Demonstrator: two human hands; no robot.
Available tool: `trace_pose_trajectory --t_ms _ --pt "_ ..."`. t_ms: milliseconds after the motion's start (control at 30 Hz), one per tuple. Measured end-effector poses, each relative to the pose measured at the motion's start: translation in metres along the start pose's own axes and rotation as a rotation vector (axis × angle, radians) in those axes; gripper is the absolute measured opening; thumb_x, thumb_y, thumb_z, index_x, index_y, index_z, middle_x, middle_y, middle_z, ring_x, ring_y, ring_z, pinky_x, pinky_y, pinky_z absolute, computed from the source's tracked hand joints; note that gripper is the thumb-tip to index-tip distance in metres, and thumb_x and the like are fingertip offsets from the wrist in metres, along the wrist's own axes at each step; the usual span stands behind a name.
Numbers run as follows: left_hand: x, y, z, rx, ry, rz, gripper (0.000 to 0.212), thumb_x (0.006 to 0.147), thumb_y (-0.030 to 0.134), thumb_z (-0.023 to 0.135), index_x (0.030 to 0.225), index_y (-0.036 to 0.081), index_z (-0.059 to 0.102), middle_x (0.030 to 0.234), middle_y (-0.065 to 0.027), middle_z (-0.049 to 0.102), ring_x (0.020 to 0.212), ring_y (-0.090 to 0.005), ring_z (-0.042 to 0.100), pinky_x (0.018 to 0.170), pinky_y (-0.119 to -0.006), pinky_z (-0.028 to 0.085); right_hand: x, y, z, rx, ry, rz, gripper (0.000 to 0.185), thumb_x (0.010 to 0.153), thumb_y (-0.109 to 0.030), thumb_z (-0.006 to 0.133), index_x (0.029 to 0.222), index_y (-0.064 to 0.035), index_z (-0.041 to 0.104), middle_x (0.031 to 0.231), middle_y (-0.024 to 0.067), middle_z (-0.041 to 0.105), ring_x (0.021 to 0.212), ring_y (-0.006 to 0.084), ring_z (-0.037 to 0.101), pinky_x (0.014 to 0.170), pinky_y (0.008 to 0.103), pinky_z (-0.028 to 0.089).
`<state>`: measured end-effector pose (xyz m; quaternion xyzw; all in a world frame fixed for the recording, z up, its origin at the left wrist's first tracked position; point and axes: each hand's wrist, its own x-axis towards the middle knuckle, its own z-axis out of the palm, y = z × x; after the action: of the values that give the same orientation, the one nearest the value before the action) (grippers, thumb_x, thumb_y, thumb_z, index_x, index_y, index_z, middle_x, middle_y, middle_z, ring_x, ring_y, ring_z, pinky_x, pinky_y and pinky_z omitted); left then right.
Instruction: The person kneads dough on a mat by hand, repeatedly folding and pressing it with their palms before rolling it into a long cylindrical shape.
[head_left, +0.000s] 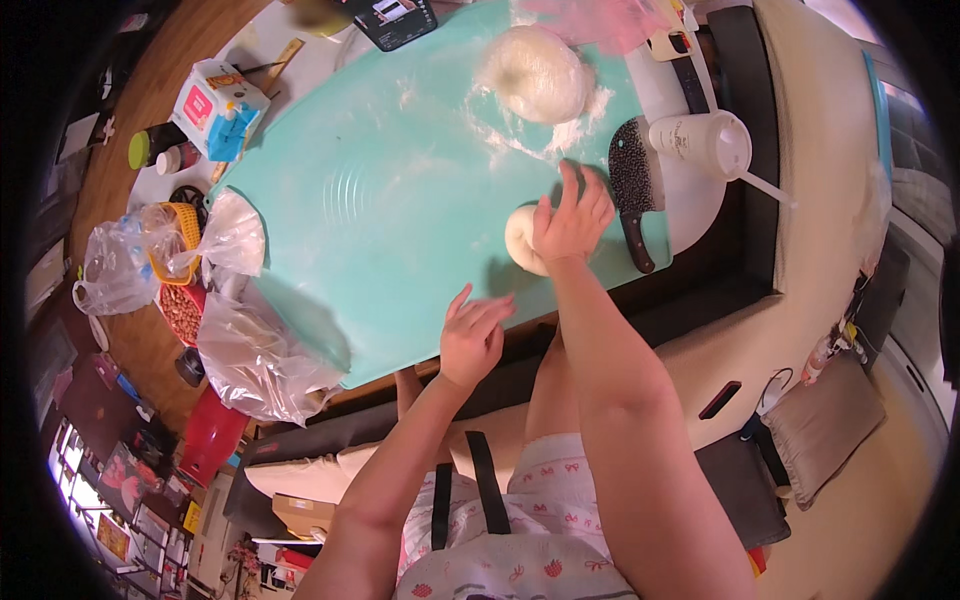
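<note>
A small round of pale dough (521, 238) lies on the turquoise mat (405, 262) near its front edge. My right hand (576, 216) rests over the dough's right side, fingers spread towards the back, hiding part of it. Off to the left, my left hand (472, 334) hovers by the mat's front edge with its fingers apart and nothing in them. Farther back on the mat sits a bowl covered in plastic film (540, 75), ringed by scattered white flour (574, 136). A cleaver with a dark handle (636, 191) lies to the right of my right hand.
A white lidded cup with a straw (686, 142) lies beside the cleaver. At the left stand a wipes pack (217, 109), a yellow basket (184, 240), a red container of peanuts (181, 309) and clear plastic bags (251, 360). A phone (397, 22) is at the back.
</note>
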<state>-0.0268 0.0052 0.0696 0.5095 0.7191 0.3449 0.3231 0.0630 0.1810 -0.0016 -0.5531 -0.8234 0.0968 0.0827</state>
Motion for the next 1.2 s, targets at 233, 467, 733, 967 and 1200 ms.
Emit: trace_pose_trajectory --t_ms 233,467,733,967,1200 --pt "0.052 0.005 0.035 0.064 -0.031 0.041 0.053 0.072 -0.01 0.053 0.123 0.006 0.054 0.135 -0.0104 0.049 0.124 -0.03 0.047 0.102 -0.038 0.041 0.016 0.006 0.01 -0.045 0.066 -0.003 0.055 0.081 -0.035 0.056 0.131 -0.0163 0.045 0.13 0.0117 0.042 0.12 0.0293 0.038 0.102 0.0465 0.024" --pt "0.053 -0.013 0.045 0.079 0.081 -0.095 0.062 0.073 -0.001 0.062 0.131 0.002 0.042 0.137 -0.0164 0.039 0.126 -0.0336 0.04 0.1 -0.042 0.04 0.001 0.064 -0.026 0.654 -0.237 -0.023 0.038 0.081 -0.029 0.064 0.112 -0.0082 0.059 0.113 0.0124 0.05 0.105 0.0318 0.044 0.095 0.0422 0.034" --pt "0.096 0.003 0.042 -0.074 -0.179 -0.42 0.058 0.07 0.006 0.071 0.121 0.007 0.044 0.117 -0.0156 0.052 0.109 -0.0335 0.052 0.09 -0.039 0.047 -0.074 0.062 -0.035 0.902 -0.442 0.505 0.035 0.071 -0.013 0.076 0.097 -0.0032 0.053 0.101 0.0119 0.055 0.096 0.0264 0.052 0.078 0.0339 0.045" --pt "0.09 -0.006 0.048 0.095 -0.118 0.089 0.044 0.067 -0.008 0.066 0.107 0.008 0.058 0.095 -0.0091 0.059 0.087 -0.0308 0.057 0.078 -0.037 0.052 -0.07 0.052 -0.056 0.86 -0.047 0.352 0.02 0.083 -0.008 0.058 0.104 -0.0069 0.056 0.105 0.0073 0.054 0.103 0.0236 0.048 0.085 0.0339 0.04" --pt "0.07 -0.001 0.043 -0.017 -0.108 -0.063 0.034 0.073 -0.009 0.058 0.105 0.002 0.058 0.098 -0.0101 0.059 0.093 -0.0283 0.058 0.08 -0.036 0.052 -0.017 -0.002 -0.027 0.388 -0.172 -0.059 0.037 0.092 -0.034 0.046 0.116 -0.0072 0.056 0.12 0.0095 0.05 0.114 0.0302 0.044 0.096 0.0445 0.033"
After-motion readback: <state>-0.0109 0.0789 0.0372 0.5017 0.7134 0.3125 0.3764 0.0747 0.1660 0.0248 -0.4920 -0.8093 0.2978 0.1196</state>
